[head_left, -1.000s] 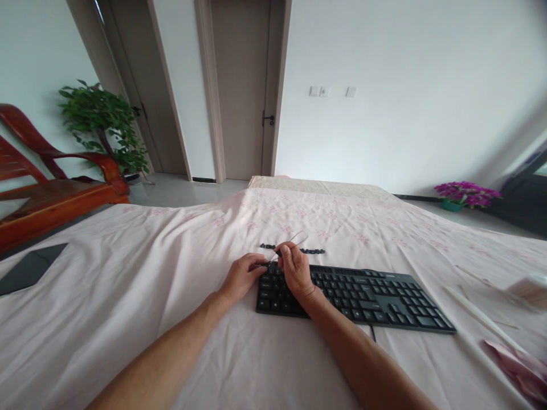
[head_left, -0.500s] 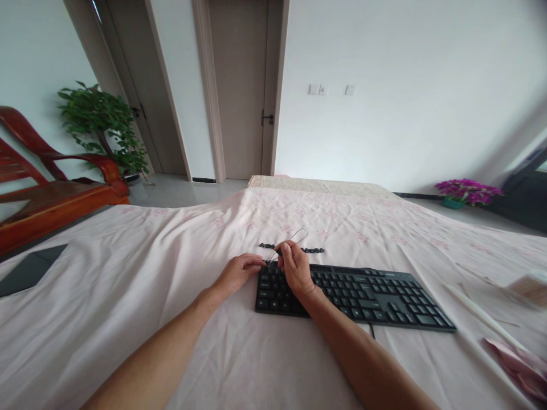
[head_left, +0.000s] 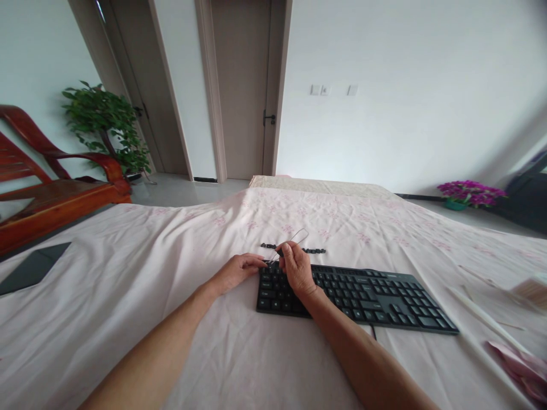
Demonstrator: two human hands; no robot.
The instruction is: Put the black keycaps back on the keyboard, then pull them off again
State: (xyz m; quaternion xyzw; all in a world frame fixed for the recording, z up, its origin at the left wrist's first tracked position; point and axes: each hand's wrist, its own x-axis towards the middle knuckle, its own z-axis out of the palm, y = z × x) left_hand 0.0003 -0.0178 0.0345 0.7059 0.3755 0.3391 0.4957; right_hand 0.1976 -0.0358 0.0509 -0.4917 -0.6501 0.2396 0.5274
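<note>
A black keyboard (head_left: pixel 363 302) lies on the pale pink cloth. My right hand (head_left: pixel 296 266) is over its left part, closed on a wire keycap puller (head_left: pixel 302 234) with a black handle. One wire loop sticks up past my fingers, and the other wire end points down at the keyboard's top-left corner. My left hand (head_left: pixel 241 270) is at that corner, its fingertips pressed together close to the wire ends; what they hold, if anything, is too small to make out. Behind the keyboard is a row of loose black keycaps (head_left: pixel 315 250), partly hidden by my right hand.
Thin sticks (head_left: pixel 482 313), a blurred container (head_left: pixel 534 290) and a pink cloth piece (head_left: pixel 519 364) lie at right. A dark flat object (head_left: pixel 36 267) is at left. Beyond the table stand a wooden chair (head_left: pixel 55 165) and a plant (head_left: pixel 102 125). The keyboard's cable (head_left: pixel 373 331) runs toward me.
The whole view has shifted slightly. Both hands and the puller keep nearly the same place at the keyboard's top-left corner.
</note>
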